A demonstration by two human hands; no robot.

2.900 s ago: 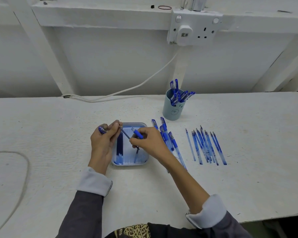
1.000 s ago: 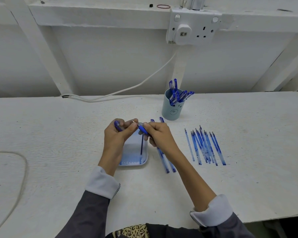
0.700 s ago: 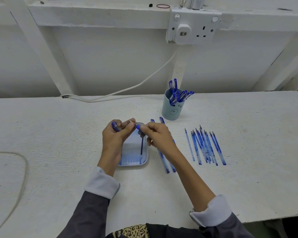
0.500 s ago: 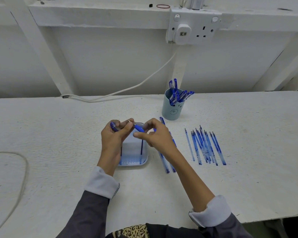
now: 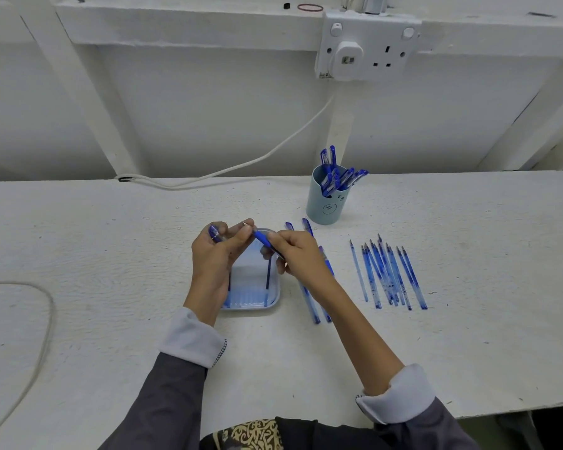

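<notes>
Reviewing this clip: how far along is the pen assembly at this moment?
Done: a bunch of capped blue pens stands in the cup. In hand: the right hand holds a pen near its blue grip, front end at the left hand, which grips what looks like a blue cap. Left: about ten loose refills in a row, a few pen barrels beside the tray, two thin dark pieces in it.

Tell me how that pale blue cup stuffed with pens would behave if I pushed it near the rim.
The cup looks tall for its base, so it would probably tip rather than slide. Its pens lean out to the right, likely shifting weight that way. It seems light plastic, so easy to lift.
</notes>
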